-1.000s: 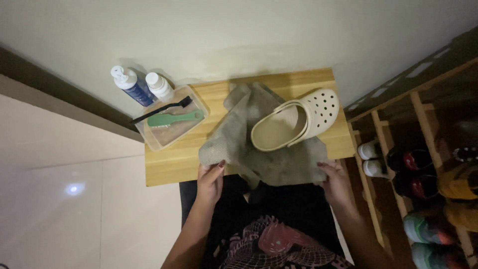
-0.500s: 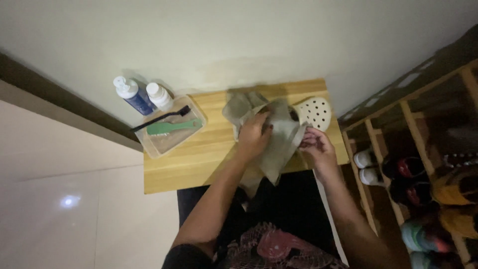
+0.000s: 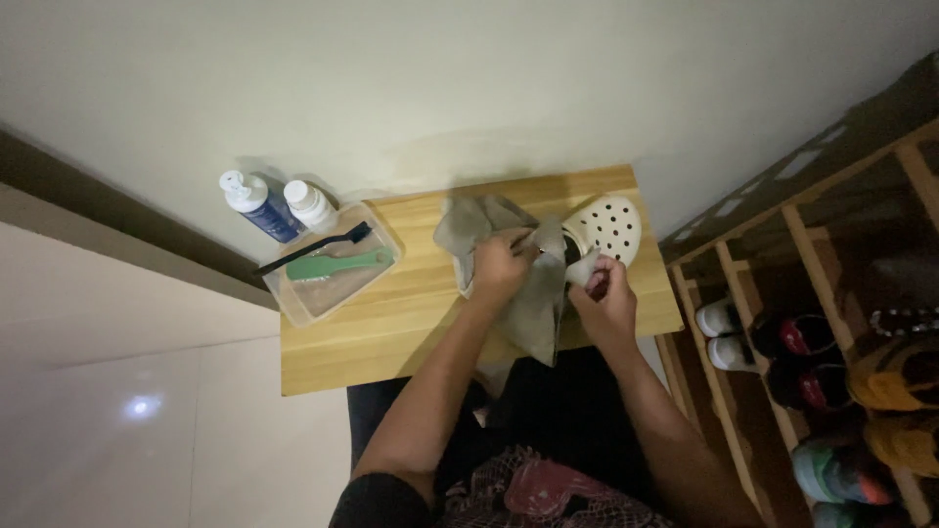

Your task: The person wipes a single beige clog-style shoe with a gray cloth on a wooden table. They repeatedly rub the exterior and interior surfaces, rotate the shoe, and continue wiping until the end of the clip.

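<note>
A cream perforated clog [image 3: 608, 227] lies on a small wooden table [image 3: 391, 323], partly covered by a grey-green cloth [image 3: 533, 313]. My left hand [image 3: 499, 266] grips a bunched part of the cloth and presses it against the clog's opening. My right hand [image 3: 604, 293] holds the clog's near edge together with the cloth. The cloth's lower end hangs over the table's front edge toward my lap. The clog's heel end is hidden under the cloth and hands.
A clear tray [image 3: 328, 279] at the table's left holds a green brush [image 3: 337, 264] and a thin black brush [image 3: 313, 249]. Two bottles [image 3: 256, 203] stand behind it on the floor by the wall. A wooden shoe rack [image 3: 841, 332] with several shoes stands to the right.
Both hands moved up from the cloth's near edge onto the clog. The cloth, earlier spread under the clog, is now bunched around it, hiding most of the shoe.
</note>
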